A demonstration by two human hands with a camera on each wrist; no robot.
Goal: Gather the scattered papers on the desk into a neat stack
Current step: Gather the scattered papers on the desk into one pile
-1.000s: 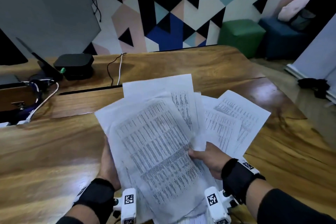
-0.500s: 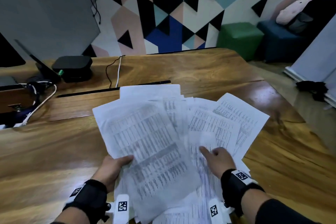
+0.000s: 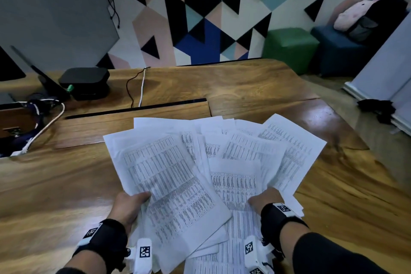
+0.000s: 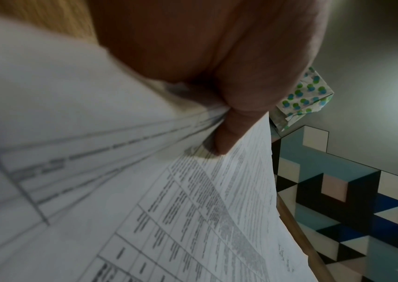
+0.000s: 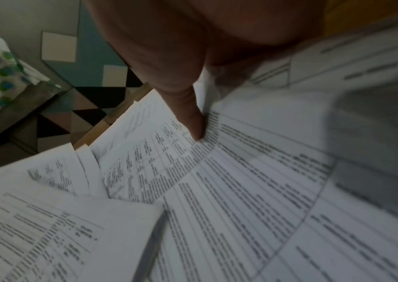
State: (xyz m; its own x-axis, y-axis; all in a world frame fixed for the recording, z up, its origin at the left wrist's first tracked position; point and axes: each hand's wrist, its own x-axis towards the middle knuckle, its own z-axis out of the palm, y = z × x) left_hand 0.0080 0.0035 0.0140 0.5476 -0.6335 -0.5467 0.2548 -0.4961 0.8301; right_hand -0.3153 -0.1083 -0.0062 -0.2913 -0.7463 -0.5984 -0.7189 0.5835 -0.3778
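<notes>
Left fingers (image 4: 231, 131): the thumb is being pressed on top of the printed sheets, the other fingers being hidden beneath; the near-left part of the fan is being pinched by the left hand (image 3: 127, 206).
Right fingers (image 5: 193, 118): one fingertip is being laid on the print; whether the rest are curling under is not being shown. The right hand (image 3: 265, 199) is being held at the fan's 5 o'clock side, its hold not being tellable.
Papers (image 3: 200, 173): they are being held low over the counter (image 3: 255, 87), fanned from 10 to 2 o'clock, edges unaligned.
Handling: the sheets are being judged light, limp and slippery against each other, and easily creased.
Where to hold: the two long sides are being judged best, so the fan is being squared and tapped on edge.
Beyond: a black box (image 3: 85, 81) is lying at 11 o'clock.
</notes>
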